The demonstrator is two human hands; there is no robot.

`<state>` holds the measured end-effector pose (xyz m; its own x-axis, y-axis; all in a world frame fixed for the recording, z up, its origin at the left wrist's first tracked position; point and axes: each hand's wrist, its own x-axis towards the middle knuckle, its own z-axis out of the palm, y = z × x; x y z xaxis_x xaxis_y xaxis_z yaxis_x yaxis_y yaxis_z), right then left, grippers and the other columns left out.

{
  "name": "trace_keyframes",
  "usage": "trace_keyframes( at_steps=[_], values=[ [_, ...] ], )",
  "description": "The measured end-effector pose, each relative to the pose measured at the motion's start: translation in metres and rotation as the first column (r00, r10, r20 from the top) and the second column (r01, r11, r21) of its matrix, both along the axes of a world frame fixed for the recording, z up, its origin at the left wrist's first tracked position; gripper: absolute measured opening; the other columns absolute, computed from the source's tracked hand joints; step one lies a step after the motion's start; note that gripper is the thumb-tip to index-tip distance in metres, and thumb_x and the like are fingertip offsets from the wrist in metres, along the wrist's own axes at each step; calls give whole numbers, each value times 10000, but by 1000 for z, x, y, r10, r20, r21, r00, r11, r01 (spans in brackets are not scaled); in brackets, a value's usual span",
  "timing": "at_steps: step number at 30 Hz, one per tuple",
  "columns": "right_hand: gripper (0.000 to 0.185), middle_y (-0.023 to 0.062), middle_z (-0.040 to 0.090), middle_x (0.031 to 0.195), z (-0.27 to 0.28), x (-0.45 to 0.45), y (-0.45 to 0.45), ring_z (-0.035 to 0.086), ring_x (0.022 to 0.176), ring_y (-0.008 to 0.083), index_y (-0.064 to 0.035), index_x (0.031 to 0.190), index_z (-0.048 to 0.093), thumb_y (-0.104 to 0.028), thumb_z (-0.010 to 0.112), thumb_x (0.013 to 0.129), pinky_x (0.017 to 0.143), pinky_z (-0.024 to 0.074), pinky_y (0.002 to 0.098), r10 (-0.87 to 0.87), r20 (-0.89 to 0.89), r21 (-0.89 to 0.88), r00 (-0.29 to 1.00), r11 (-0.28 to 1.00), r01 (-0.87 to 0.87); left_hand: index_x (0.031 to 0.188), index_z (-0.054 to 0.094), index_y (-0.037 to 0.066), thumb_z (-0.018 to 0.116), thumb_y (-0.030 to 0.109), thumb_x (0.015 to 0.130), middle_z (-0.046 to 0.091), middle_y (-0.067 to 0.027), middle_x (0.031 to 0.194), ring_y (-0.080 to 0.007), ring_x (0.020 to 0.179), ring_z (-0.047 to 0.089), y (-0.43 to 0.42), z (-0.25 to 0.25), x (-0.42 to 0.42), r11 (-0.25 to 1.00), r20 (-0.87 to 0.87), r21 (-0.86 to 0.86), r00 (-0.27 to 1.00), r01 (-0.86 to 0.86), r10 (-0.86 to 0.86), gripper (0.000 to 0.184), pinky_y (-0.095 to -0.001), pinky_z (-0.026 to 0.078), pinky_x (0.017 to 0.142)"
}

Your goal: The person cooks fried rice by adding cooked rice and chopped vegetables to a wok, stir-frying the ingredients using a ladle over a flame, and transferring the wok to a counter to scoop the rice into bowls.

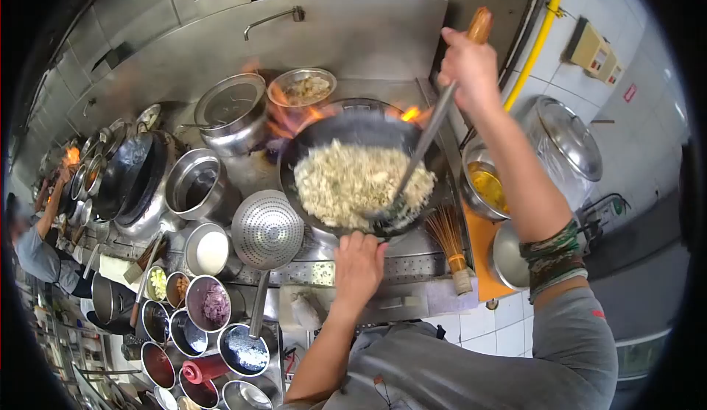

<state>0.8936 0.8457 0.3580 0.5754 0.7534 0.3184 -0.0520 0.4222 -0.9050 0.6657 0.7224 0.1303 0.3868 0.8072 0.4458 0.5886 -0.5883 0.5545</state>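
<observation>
A black wok sits over flames, holding a pale heap of fried rice flecked with darker bits. Against the wok's near edge, my left hand is closed, gripping it; its fingertips are partly hidden. High on the right, my right hand wraps around the wooden-ended handle of a ladle. The ladle slants down to the left, and its blurred bowl rests in the rice by the wok's near right side. A perforated strainer lies just left of the wok.
Flames rise behind the wok. A bamboo brush and a pot of yellow liquid stand right. Leftward are a lidded pot, a bowl of food and several ingredient containers, one with chopped onion. Another person works far left.
</observation>
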Motion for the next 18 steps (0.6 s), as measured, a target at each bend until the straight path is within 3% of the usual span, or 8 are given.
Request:
trace_keyframes(
  at_steps=[3, 5, 7, 9, 13, 15, 17, 18],
  values=[
    [201, -18, 371, 506, -25, -11, -26, 342, 358, 100, -86, 813, 443, -122, 631, 875, 344, 319, 282, -41, 22, 155, 999, 987, 38, 854, 575, 64, 637, 166, 838, 537, -125, 869, -350, 853, 511, -17, -53, -19, 999, -135, 3, 990, -51, 51, 121, -457, 395, 716],
    [251, -19, 367, 507, -26, -11, -53, 335, 357, 98, -100, 779, 412, -128, 638, 884, 345, 318, 288, 24, -30, 340, 999, 940, -13, 851, 572, 71, 623, 189, 847, 537, -129, 873, -355, 845, 507, -28, -48, -27, 1000, -106, 17, 994, -13, 14, 129, -463, 390, 706],
    [274, -21, 361, 508, -39, -4, -51, 331, 368, 95, -107, 790, 399, -154, 651, 887, 354, 320, 291, 30, -58, 311, 998, 950, -11, 841, 571, 72, 638, 198, 830, 530, -118, 873, -327, 864, 509, -39, -26, -28, 996, -90, 81, 995, -35, 42, 143, -449, 393, 715],
    [288, -22, 359, 509, -36, -3, -33, 329, 382, 94, -111, 785, 403, -179, 666, 882, 368, 312, 283, 45, -76, 235, 996, 972, -26, 854, 578, 71, 637, 204, 833, 542, -109, 911, -317, 884, 510, 4, -7, -16, 999, -92, -2, 995, -51, 50, 147, -446, 392, 740],
    [322, -39, 341, 509, 24, -10, -35, 319, 383, 84, -137, 719, 404, -202, 682, 868, 373, 279, 269, 16, 27, 229, 1000, 973, -22, 884, 595, 69, 634, 225, 838, 550, -100, 915, -310, 909, 519, 36, -45, 0, 992, -130, 99, 987, -77, 90, 166, -431, 404, 753],
    [316, -56, 333, 512, 36, 4, -42, 298, 377, 61, -157, 702, 413, -199, 679, 868, 368, 274, 265, 145, 85, 321, 986, 933, -165, 896, 602, 68, 633, 230, 839, 552, -98, 915, -310, 916, 521, 40, -49, -1, 995, -142, 69, 987, -67, 76, 174, -429, 408, 758],
    [329, -51, 333, 499, 19, 11, -37, 304, 363, 76, -151, 685, 406, -202, 670, 873, 364, 277, 268, 177, 36, 323, 984, 929, -179, 917, 611, 67, 645, 227, 830, 550, -96, 920, -309, 912, 519, 42, -47, 2, 999, -130, -7, 990, -49, 47, 185, -436, 412, 759],
    [327, -47, 339, 493, -28, 12, -5, 312, 355, 90, -143, 684, 410, -204, 669, 873, 361, 279, 274, 73, 50, 312, 996, 946, -85, 917, 611, 67, 645, 227, 830, 550, -96, 920, -309, 912, 519, 43, -46, 3, 999, -132, -6, 990, -50, 49, 185, -436, 412, 759]
  ],
)
